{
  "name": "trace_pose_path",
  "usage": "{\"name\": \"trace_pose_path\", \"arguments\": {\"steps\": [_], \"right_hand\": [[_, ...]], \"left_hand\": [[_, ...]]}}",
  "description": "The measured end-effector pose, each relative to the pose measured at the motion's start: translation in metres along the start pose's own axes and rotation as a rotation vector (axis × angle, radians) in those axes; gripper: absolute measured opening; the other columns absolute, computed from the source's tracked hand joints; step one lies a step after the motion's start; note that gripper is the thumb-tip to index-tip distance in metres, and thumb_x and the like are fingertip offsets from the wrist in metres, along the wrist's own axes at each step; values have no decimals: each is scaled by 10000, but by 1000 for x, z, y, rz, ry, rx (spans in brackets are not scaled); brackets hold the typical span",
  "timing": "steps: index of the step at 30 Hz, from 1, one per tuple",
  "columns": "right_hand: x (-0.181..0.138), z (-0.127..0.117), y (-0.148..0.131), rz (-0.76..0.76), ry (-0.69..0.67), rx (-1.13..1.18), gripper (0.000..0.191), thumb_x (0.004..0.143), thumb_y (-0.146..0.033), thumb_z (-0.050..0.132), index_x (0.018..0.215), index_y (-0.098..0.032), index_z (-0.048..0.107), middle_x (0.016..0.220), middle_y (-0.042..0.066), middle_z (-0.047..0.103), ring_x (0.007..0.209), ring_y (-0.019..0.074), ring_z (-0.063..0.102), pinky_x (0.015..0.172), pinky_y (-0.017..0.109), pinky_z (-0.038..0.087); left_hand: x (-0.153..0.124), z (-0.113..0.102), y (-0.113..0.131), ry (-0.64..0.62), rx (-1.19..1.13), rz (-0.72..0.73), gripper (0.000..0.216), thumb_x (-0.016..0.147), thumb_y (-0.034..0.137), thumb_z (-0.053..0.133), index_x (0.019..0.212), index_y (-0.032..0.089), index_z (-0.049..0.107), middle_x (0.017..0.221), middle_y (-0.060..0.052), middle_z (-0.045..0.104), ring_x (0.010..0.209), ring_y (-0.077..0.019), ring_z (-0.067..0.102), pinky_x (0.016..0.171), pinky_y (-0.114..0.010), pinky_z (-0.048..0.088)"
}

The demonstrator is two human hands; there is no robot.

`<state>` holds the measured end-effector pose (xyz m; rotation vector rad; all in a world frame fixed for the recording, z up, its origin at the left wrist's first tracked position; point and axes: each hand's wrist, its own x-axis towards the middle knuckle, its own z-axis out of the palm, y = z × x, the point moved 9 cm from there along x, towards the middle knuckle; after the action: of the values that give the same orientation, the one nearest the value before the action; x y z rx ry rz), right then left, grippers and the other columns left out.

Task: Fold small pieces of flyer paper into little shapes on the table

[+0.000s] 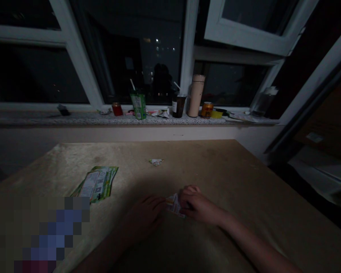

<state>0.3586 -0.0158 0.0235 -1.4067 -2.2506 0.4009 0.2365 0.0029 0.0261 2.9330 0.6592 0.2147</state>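
A small folded piece of printed paper (174,205) lies on the tan table (233,178) between my hands. My left hand (144,219) rests on the table with its fingertips against the paper's left edge, fingers curled downward. My right hand (195,204) has its fingers bent and pinched on the paper's right side. The room is dim, so the paper's print is unclear. A tiny folded paper shape (156,162) sits farther back on the table, apart from both hands.
A stack of green printed leaflets (98,183) lies left of my hands. The windowsill (74,119) behind the table holds a green cup with a straw (138,105), a dark drink cup (178,105), a tall beige flask (196,95) and small jars. A blurred patch covers the lower left.
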Motion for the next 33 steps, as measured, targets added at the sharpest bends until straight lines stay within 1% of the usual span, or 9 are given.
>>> {"name": "trace_pose_path", "arguments": {"steps": [3,9,12,15,20,25,28,30,33], "right_hand": [[-4,0,0,14,22,12,115,807,-193,661,800,-188,546,843,-11,565,896,154,500,841,284,320],[-14,-1,-7,-19,109,-18,71,908,-222,525,883,-183,579,897,40,587,901,176,509,822,300,371],[-15,1,-11,-81,134,-95,154,937,-194,454,900,-181,603,883,54,610,886,181,522,833,322,375],[-14,0,-14,-137,172,-172,174,937,-180,449,904,-174,619,856,63,627,865,189,536,815,325,389],[-16,0,-26,-186,185,-324,180,940,-169,444,975,-165,621,821,75,640,811,198,554,753,326,410],[-18,9,-38,-178,166,-396,167,911,-277,516,894,-152,626,741,71,632,722,204,559,690,334,413],[-18,13,-39,-162,170,-395,124,914,-200,501,905,-158,618,734,67,637,700,198,561,677,330,412],[-18,12,-34,-122,182,-348,124,906,-141,495,905,-167,616,756,66,645,713,198,566,679,323,417],[-17,4,-18,5,240,-164,87,872,-130,546,854,-175,619,784,55,654,742,193,577,685,304,434]], "left_hand": [[2,-1,2,-16,66,16,253,910,198,489,1148,206,574,1039,-51,657,943,-230,598,862,-378,443],[2,3,1,19,52,118,225,955,222,431,1076,243,620,1079,-28,658,953,-218,609,840,-361,457],[1,8,0,49,32,169,263,969,198,396,1138,257,590,1143,-21,648,993,-207,610,855,-349,464],[-2,13,4,58,50,225,331,969,122,353,1212,250,537,1218,-39,615,1054,-208,594,878,-354,465],[-4,15,14,50,103,248,377,936,47,379,1247,218,506,1157,-87,645,1023,-226,617,859,-364,483],[-1,19,19,-14,170,208,374,905,7,390,1203,180,535,1123,-105,656,976,-244,631,828,-380,491],[0,17,17,3,124,149,385,904,20,375,1206,196,537,1110,-83,661,955,-239,632,834,-385,484],[1,14,12,26,53,80,351,916,74,398,1202,216,544,1052,-61,675,912,-234,637,815,-378,487],[2,9,1,70,-125,-28,290,932,171,431,1174,248,569,1021,-30,670,921,-217,624,825,-350,482]]}}
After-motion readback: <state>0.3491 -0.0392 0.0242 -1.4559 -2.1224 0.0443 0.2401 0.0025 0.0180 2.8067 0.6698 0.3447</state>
